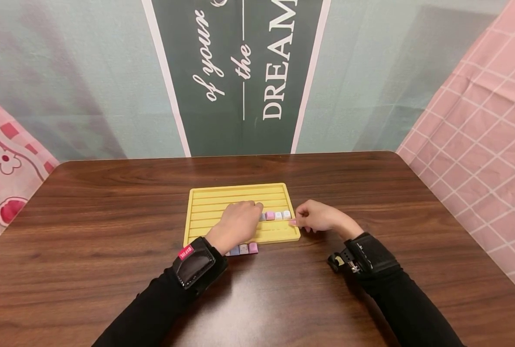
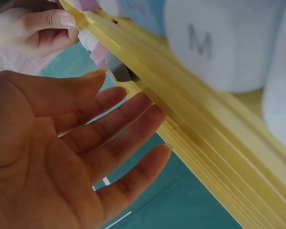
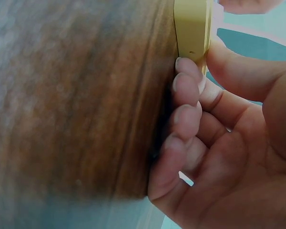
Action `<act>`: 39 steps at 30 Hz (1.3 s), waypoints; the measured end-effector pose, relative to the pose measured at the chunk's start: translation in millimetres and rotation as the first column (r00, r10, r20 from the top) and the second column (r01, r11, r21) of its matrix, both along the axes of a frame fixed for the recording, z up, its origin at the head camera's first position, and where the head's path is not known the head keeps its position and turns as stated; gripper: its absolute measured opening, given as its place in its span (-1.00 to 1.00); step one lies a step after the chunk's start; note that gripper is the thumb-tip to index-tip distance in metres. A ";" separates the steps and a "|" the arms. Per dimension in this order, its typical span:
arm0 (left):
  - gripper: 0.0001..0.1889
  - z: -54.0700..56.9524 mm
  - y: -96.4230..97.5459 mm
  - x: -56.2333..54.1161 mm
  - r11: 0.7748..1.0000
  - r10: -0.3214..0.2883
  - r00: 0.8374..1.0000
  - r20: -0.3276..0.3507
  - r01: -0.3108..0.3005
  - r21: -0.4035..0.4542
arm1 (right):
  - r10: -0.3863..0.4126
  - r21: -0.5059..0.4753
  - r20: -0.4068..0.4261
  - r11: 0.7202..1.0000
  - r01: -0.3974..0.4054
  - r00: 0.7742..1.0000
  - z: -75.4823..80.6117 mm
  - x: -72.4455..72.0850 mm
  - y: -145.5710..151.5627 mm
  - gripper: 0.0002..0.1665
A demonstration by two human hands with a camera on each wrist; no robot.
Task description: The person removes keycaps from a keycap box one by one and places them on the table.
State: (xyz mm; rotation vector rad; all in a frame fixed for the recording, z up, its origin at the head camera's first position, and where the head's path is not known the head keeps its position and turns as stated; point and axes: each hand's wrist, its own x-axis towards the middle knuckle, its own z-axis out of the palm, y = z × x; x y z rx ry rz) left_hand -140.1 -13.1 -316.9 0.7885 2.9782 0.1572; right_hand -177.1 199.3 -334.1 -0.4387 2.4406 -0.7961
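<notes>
A yellow slotted tray (image 1: 240,186) lies flat on the table. In one of its right-hand slots stands a short row of keycaps: white (image 1: 278,215), pink (image 1: 270,216) and grey (image 2: 117,68). My left hand (image 1: 237,221) hovers over the tray, its fingers loosely spread and the thumb tip right by the grey keycap. At the tray's right edge, my right hand (image 1: 320,216) pinches the side, thumb on top and forefinger (image 3: 188,69) against the outer wall. Its other fingers curl down by the tabletop.
More keycaps, among them a pink one (image 1: 253,247), lie along the tray's near edge, partly hidden by my left wrist. A white keycap marked M (image 2: 200,45) looms close in the left wrist view. A printed cloth (image 1: 240,130) hangs behind the wooden table (image 1: 123,202).
</notes>
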 end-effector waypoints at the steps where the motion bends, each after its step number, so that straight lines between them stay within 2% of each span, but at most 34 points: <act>1: -0.85 -0.2 0.0 -0.4 1.000 -0.003 1.000 -0.003 0.003 0.002 | 0.000 0.000 0.001 1.000 0.000 1.000 -0.1 0.0 0.1 -0.66; 5: -0.87 0.5 0.7 -1.7 1.000 -0.014 1.000 -0.009 0.014 0.000 | 0.000 -0.001 0.002 1.000 0.000 1.000 -0.4 -0.1 0.5 -0.66; 12: -0.86 1.8 3.6 -4.6 1.000 0.004 1.000 0.013 -0.004 -0.021 | -0.002 0.006 -0.005 1.000 0.002 1.000 -0.2 -0.2 0.5 -0.66; 39: -0.86 0.4 15.5 -11.7 0.994 0.047 0.999 -0.027 -0.049 -0.094 | -0.002 0.006 -0.007 1.000 0.002 1.000 -0.8 -0.7 0.7 -0.66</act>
